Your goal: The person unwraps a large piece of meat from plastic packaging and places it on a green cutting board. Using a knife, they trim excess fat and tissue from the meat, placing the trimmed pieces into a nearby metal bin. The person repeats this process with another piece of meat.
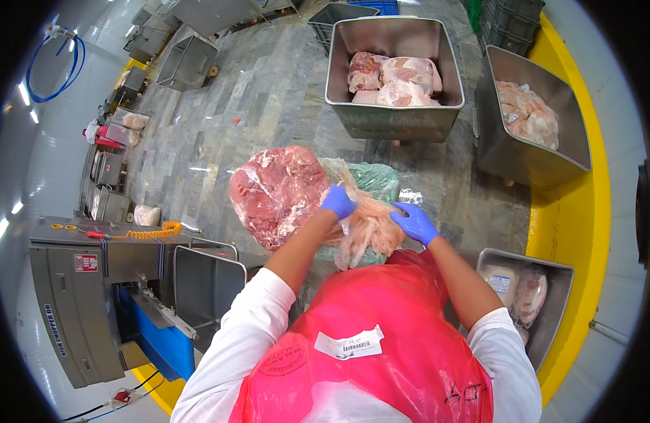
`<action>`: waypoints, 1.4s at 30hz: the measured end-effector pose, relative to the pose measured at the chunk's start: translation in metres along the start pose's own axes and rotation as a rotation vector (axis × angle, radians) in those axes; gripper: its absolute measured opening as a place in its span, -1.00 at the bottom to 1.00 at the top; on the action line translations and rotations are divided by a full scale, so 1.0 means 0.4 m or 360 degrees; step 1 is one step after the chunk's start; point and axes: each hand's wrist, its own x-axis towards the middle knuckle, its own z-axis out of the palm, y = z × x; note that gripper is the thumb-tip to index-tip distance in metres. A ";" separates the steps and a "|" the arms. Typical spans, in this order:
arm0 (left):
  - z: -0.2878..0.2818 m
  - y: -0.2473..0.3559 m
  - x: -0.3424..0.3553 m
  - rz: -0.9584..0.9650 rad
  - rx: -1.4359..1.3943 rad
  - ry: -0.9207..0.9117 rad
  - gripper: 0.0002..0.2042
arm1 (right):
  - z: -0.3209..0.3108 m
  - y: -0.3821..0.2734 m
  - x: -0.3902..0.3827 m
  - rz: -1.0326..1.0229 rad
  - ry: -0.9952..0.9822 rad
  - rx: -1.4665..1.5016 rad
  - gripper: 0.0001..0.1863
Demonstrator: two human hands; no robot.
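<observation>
A large slab of red raw meat (274,190) lies in front of me, in clear wrap. To its right is crumpled plastic bag film (367,218) with a pale pinkish look, over a green plastic sheet or bag (374,178). My left hand (337,201), in a blue glove, is closed on the film beside the meat. My right hand (414,222), also gloved in blue, grips the film's right side with bent fingers. A red plastic apron (360,310) covers my front.
Steel bins with meat stand ahead (392,123), at right (533,155) and at lower right (557,310). A steel machine (85,303) with a blue part and an empty steel bin (205,282) are at lower left. A yellow ledge (578,211) runs along the right wall.
</observation>
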 end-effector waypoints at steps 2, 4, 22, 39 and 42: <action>0.020 0.001 -0.042 0.0093 0.0310 0.0195 -0.42 | 0.001 -0.088 -0.022 -0.0194 0.0133 -0.0296 -0.51; -0.074 0.122 -0.103 0.0215 0.0253 0.0133 -0.34 | 0.003 -0.185 -0.025 -0.0460 0.0212 -0.0106 -0.53; -0.402 -0.879 -0.037 -0.0472 -0.2546 0.0131 -0.35 | 0.561 -0.221 0.173 0.0907 0.0322 0.1754 -0.42; -0.249 -0.964 0.153 -0.0368 -0.2874 -0.0245 -0.37 | 0.570 -0.347 0.173 0.0981 0.0370 0.2322 -0.32; -0.246 -0.947 0.120 -0.0440 -0.2957 -0.0243 -0.40 | 0.545 -0.363 0.161 0.0854 0.0405 0.2233 -0.40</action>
